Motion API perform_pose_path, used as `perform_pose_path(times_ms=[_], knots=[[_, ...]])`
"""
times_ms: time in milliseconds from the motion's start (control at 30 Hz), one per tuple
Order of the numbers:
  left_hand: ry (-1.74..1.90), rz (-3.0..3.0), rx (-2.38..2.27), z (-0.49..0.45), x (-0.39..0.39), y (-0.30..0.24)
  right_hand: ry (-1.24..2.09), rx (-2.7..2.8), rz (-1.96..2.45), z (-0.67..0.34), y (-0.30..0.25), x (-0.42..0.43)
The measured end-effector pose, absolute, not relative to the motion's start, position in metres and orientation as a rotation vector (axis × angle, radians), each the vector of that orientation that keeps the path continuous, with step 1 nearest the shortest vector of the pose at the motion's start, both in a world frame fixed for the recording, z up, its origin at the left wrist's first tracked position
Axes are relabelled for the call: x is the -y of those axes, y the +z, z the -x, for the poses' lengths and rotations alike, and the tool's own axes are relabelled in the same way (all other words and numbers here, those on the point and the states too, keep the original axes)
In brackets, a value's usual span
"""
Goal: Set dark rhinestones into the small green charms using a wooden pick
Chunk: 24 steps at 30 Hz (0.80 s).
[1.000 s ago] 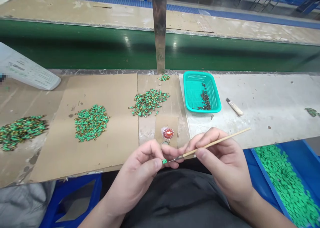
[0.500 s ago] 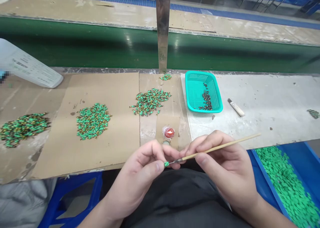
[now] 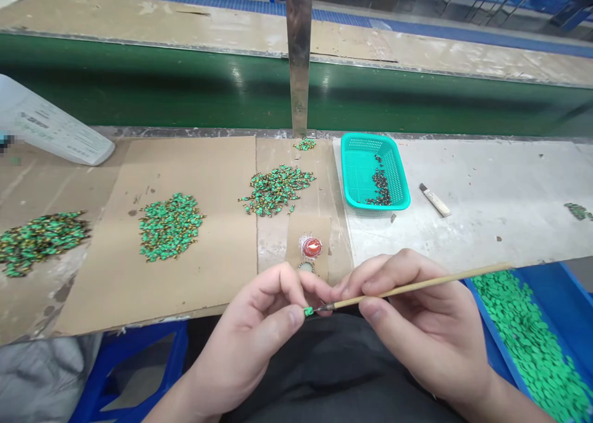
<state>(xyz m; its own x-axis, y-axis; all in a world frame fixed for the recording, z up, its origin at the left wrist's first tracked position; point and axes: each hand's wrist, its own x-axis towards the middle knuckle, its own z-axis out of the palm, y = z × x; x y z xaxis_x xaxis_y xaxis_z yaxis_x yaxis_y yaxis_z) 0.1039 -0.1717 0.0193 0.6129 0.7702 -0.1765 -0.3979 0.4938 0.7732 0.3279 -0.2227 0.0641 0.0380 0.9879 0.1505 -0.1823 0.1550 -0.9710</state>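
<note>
Between the thumb and fingers of my left hand (image 3: 259,333) is a small green piece (image 3: 308,311), too tiny to make out in detail. My right hand (image 3: 417,324) grips a thin paintbrush (image 3: 417,285) with a pale wooden handle. The brush tip points left and is at or very near the green piece; contact is hard to tell. Just beyond my fingers lies a red bottle cap (image 3: 312,247) on a scrap of cardboard, with a pale round cap (image 3: 306,267) below it, partly hidden by my left hand.
Piles of small green-and-gold pieces (image 3: 171,227) lie on cardboard. A turquoise basket (image 3: 402,182) holds dark bits. A short flat brush (image 3: 434,200) rests on the right. A blue tray (image 3: 558,305) of green pieces stands lower right; a translucent container (image 3: 60,123) leans in from the left.
The brush has turned slightly in my right hand, its handle end shifting right and down. Both hands appear slightly lower in view; the green piece stays in my left fingers.
</note>
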Motion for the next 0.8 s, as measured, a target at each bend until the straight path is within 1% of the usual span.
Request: perform_pose_path(times_ms=[800], knots=[[0.751, -0.757, -0.546, -0.1011, 0.1725, 0.0227, 1.142, 1.088, 0.970, -0.3258, 0.0686, 0.2241]])
